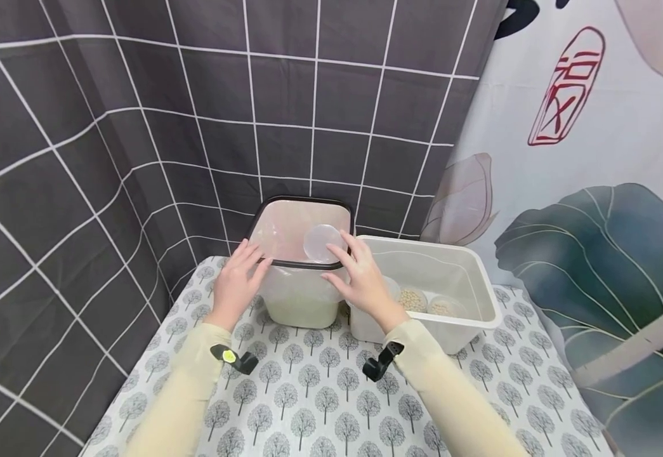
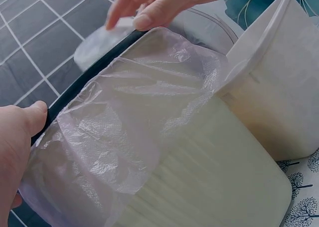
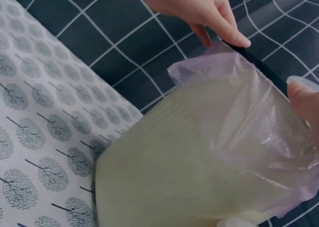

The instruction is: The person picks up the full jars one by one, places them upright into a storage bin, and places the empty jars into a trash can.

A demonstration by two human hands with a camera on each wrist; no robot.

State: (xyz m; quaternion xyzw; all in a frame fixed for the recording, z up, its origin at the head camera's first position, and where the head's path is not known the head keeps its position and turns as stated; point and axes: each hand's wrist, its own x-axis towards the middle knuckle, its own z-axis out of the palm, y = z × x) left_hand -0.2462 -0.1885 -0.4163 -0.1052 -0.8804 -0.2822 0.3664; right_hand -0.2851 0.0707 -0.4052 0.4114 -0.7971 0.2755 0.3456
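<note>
A trash bin [image 1: 299,304] with a black rim stands on the table, lined with a pinkish plastic bag [image 2: 114,122] folded down over its outside. My left hand [image 1: 236,282] holds the bin's front left corner, its thumb on the black rim. Over the bin's opening, my right hand [image 1: 363,276] pinches a translucent round lid-like disc [image 1: 318,243] by its near right side. In the left wrist view that disc [image 2: 97,45] appears blurred beyond the rim, below the fingers. The right thumb stays just above the front rim.
Right beside the bin is a white rectangular tub [image 1: 468,279]. Inside it sit clear round containers, with pale beans [image 1: 413,299] visible in two. A tree-print cloth [image 1: 308,393] covers the table. Dark grid curtain [image 1: 205,120] hangs close behind and to the left.
</note>
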